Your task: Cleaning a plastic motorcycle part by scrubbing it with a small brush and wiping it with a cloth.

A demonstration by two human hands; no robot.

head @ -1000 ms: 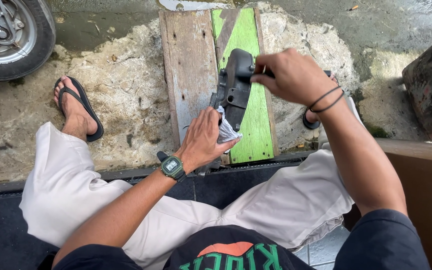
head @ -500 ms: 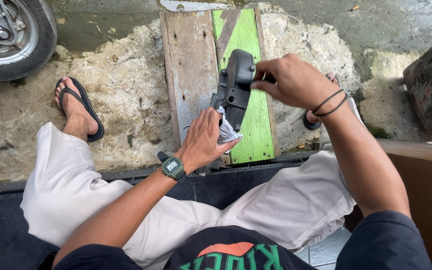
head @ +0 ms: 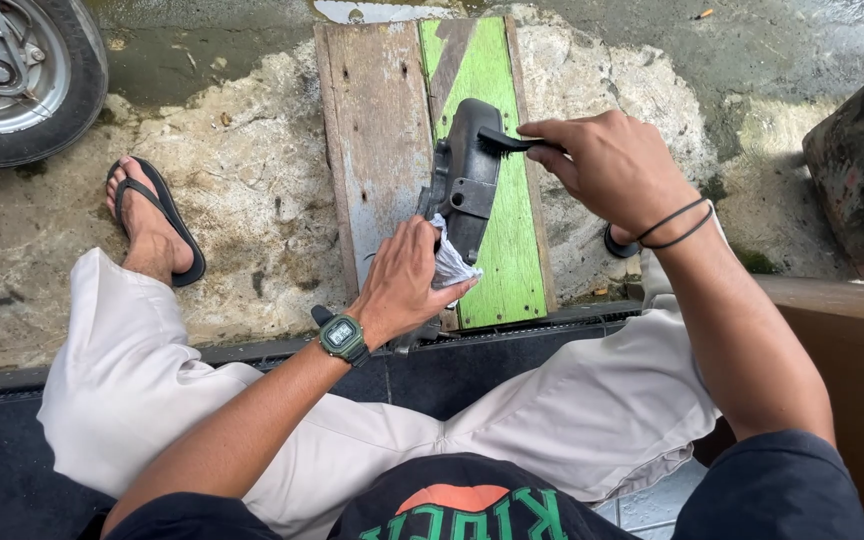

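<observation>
R hand (head: 617, 165) lower now (brush (head: 500, 141) half-hidden)

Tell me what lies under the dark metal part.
Under the part lies a board, grey and green, on rough concrete. The spot directly beneath is hidden by the part and a white rag.

Sunlit, perhaps wet, concrete ground (head: 252, 190)

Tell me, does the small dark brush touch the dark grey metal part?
Touching. In the head view the small dark brush has its bristles pressed on the dark grey metal part.
</observation>
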